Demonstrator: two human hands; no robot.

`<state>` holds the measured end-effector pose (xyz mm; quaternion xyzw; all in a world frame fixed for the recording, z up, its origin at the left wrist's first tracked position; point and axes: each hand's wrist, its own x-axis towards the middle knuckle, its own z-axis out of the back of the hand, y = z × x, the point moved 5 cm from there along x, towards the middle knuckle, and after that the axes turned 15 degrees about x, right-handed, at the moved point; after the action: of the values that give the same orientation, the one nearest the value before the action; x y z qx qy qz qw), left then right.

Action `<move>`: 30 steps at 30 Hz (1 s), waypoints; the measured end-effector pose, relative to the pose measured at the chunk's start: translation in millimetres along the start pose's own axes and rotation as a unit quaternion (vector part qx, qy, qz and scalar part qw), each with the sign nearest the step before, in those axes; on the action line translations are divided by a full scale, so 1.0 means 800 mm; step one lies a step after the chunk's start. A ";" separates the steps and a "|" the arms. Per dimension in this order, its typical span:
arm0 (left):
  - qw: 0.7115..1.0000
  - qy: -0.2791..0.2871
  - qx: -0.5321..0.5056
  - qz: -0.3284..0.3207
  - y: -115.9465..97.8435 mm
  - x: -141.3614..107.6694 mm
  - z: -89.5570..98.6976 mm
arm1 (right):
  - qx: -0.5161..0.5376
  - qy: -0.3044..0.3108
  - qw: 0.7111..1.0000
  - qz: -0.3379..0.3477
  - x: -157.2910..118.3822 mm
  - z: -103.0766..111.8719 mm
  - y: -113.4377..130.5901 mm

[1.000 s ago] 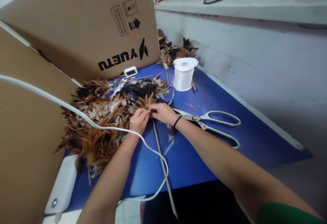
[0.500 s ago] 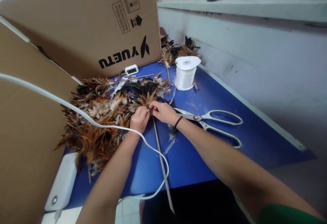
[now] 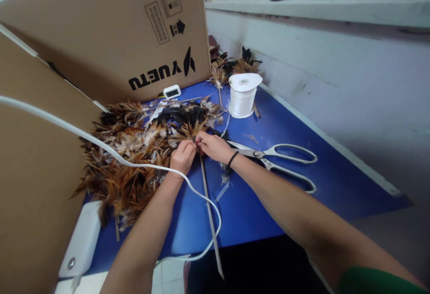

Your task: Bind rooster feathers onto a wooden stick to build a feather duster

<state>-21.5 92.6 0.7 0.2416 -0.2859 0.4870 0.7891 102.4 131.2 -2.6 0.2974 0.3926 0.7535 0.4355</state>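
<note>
Pinching, head view: left hand (image 3: 183, 156) and right hand (image 3: 214, 147), fingertips drawn together on the top end of a thin stick (image 3: 204, 180); exact contact too small to tell. From the grip, stick runs between 5 and 6 o'clock; feather tuft (image 3: 188, 130) at 11, feather pile (image 3: 124, 168) 9, spool (image 3: 242, 104) about 2, scissors (image 3: 258, 154) 3. Stick's probably light, stiff; feathers soft, slick, crushable. Best hold: bare length just below the tuft.

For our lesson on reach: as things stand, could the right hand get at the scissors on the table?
Probably yes. The scissors lie beside the right hand, handle end uncovered, and nothing seems to block the way. That hand seems to pinch the feathered stick, so it would likely need to let go.
</note>
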 end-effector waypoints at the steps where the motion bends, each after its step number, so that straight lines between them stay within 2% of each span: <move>1: 1.000 -0.002 0.000 0.001 0.000 0.000 0.000 | -0.004 0.001 1.000 0.002 0.000 0.000 0.001; 6: 1.000 0.002 -0.022 0.011 0.001 0.000 -0.001 | -0.060 -0.014 0.998 0.016 -0.004 0.000 0.006; 14: 1.000 0.000 -0.023 0.005 0.000 0.002 -0.001 | -0.122 -0.058 0.991 0.003 -0.007 -0.006 0.009; 20: 0.999 0.016 -0.030 0.004 0.000 0.002 -0.003 | -0.153 -0.043 0.987 0.025 -0.010 -0.010 0.013; 24: 1.000 0.002 -0.017 -0.014 -0.001 0.002 -0.002 | -0.138 -0.043 0.989 0.016 -0.009 -0.008 0.011; 30: 0.999 -0.024 -0.014 -0.020 -0.002 0.003 0.000 | -0.049 -0.038 0.998 0.028 -0.005 -0.001 0.010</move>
<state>-19.4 93.5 1.9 0.2479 -0.3068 0.4611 0.7949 99.9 124.9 3.5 0.3152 0.3300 0.7719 0.4427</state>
